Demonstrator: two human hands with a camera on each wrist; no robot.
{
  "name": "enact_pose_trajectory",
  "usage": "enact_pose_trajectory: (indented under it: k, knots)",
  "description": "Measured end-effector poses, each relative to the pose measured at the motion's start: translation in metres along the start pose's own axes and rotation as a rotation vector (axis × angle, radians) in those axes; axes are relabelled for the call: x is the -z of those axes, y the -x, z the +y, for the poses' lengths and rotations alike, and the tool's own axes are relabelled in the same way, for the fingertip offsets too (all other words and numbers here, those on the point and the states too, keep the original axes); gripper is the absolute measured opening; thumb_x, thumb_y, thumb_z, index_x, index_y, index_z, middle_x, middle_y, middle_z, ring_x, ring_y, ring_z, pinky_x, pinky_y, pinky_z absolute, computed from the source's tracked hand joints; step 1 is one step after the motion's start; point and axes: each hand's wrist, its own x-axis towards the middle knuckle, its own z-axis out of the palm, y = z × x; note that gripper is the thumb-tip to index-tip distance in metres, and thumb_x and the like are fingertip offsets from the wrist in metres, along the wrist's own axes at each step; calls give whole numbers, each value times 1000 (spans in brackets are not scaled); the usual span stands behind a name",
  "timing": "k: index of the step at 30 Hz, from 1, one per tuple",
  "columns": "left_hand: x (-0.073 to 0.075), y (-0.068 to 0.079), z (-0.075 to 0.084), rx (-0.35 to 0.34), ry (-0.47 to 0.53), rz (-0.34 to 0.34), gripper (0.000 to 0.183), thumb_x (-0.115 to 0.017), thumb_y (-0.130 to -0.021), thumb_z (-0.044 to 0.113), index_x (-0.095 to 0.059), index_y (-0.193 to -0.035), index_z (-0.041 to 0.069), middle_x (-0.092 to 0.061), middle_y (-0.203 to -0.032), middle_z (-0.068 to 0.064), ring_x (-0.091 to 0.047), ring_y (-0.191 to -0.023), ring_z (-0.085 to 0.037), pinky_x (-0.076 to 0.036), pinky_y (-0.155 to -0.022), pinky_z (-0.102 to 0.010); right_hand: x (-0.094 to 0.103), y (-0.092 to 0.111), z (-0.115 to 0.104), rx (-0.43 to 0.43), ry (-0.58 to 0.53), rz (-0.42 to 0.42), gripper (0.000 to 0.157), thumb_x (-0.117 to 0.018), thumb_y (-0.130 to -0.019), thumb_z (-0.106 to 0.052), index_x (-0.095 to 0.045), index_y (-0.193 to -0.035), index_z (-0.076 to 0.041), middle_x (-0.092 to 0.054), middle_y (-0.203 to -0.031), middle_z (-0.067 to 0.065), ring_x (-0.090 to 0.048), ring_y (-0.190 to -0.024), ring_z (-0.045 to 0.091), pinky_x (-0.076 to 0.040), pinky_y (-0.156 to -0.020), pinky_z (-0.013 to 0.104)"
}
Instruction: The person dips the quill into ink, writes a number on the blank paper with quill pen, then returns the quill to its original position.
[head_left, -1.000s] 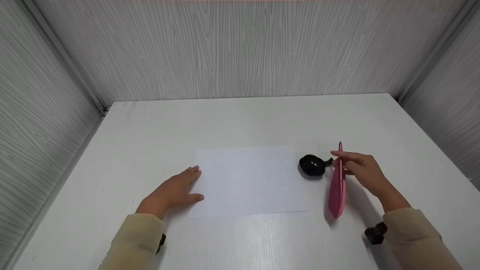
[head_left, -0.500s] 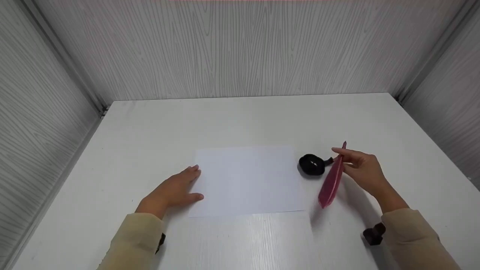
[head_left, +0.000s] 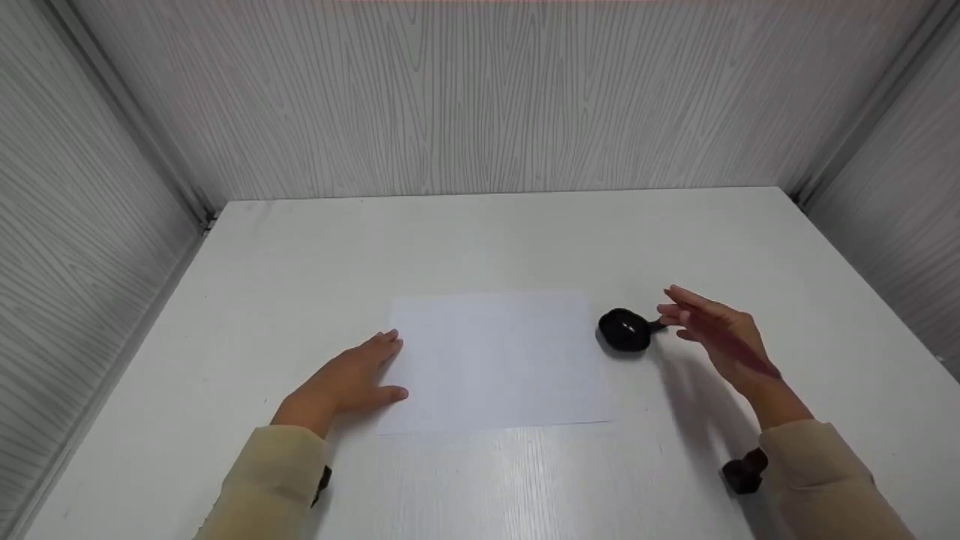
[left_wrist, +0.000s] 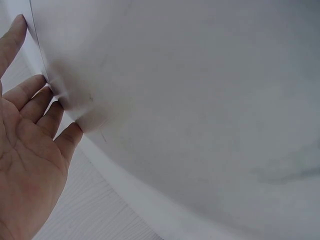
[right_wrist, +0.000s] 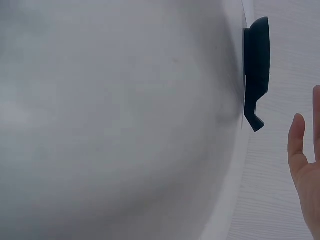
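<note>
My left hand (head_left: 341, 386) lies spread at the left edge of a white sheet of paper (head_left: 495, 364), fingertips and thumb on it. The left wrist view shows its fingertips (left_wrist: 52, 95) right at the sheet's edge. To the right of the paper, my right hand (head_left: 716, 330) is raised above the table, holding a slim pink leaf-shaped thing (head_left: 739, 352) with a narrow pointed end. It is blurred, slanting back across the hand toward the wrist. Just left of the fingers sits a small black pan-shaped dish (head_left: 625, 330) with a short handle, seen side-on (right_wrist: 257, 60) in the right wrist view.
A white table (head_left: 480, 244) spreads under everything, with a grey wood-grain panel (head_left: 480, 97) along its back and more panels at both sides. Small black devices, one of them (head_left: 744, 472) at the right cuff, are worn at the wrists.
The pink thing has swung round in my right hand, its broad end going from hanging toward me to lying back along the wrist. My left hand, paper and black dish stay put.
</note>
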Motion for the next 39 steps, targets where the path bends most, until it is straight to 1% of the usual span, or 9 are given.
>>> enact_pose_trajectory:
  k: [3, 6, 10, 12, 20, 24, 28, 31, 39]
  knots:
    - [0, 0, 0, 5, -3, -2, 76, -68, -88, 32, -33, -147, 0, -24, -155, -11, -17, -142, -30, -17, -113, -47, 5, -2, 11, 85, 41, -35, 35, -47, -95, 10, -51, -129, 12, -65, -110, 23, -67, -97, 22, -54, -80, 30]
    - [1, 0, 0, 11, -10, -7, 76, -68, -88, 32, -33, -147, -1, -24, -155, -12, -17, -142, -31, -17, -113, -47, 9, -4, 18, 135, 146, -24, 34, -45, -97, 7, -52, -130, 9, -64, -109, 27, -67, -96, 23, -55, -79, 31]
    - [1, -1, 1, 13, -19, -11, 76, -68, -88, 33, -32, -147, -1, -24, -155, -12, -18, -142, -31, -17, -113, -47, 7, -4, 17, 49, 258, 34, 32, -50, -99, -9, -58, -130, 0, -68, -103, 19, -68, -91, 17, -55, -76, 28]
    - [0, -1, 1, 10, -23, -10, 76, -68, -88, 32, -33, -146, -1, -24, -155, -12, -18, -142, -31, -18, -113, -47, 6, -5, 16, 20, 292, 48, 33, -51, -99, -14, -60, -127, 0, -68, -99, 18, -67, -88, 14, -55, -74, 26]
    - [-1, -2, 1, 19, -37, -6, 77, -68, -88, 34, -33, -147, 0, -24, -155, -11, -18, -142, -31, -18, -113, -48, -1, -6, 8, -108, 272, 29, 37, -57, -97, -16, -59, -120, 12, -70, -98, 16, -69, -85, 13, -56, -74, 29]
    - [-1, -2, 0, 20, -41, -9, 77, -68, -88, 35, -32, -147, 1, -24, -155, -11, -17, -142, -30, -17, -113, -47, 1, -8, 16, -172, 311, 54, 42, -62, -94, -25, -62, -115, 11, -70, -96, 20, -70, -82, 13, -56, -73, 29]
    - [-1, -3, -1, 16, -47, -11, 77, -67, -89, 36, -32, -147, 0, -24, -155, -11, -17, -142, -30, -17, -113, -47, 0, -7, 17, -226, 356, 78, 42, -65, -92, -31, -66, -111, 7, -71, -91, 15, -70, -79, 13, -57, -71, 29]
    - [-2, -3, -2, 16, -42, -10, 77, -67, -88, 36, -32, -147, 0, -24, -155, -11, -17, -142, -30, -17, -113, -47, -1, -7, 17, -252, 389, 70, 43, -65, -91, -32, -67, -110, 6, -72, -90, 12, -70, -78, 13, -57, -70, 28]
    - [-1, 1, -2, 8, -7, -1, 76, -68, -88, 32, -32, -147, 1, -23, -156, -10, -17, -142, -29, -17, -113, -46, -1, -6, 19, -264, 429, -1, 43, -64, -92, -32, -67, -109, 7, -71, -92, 15, -70, -78, 15, -57, -68, 28]
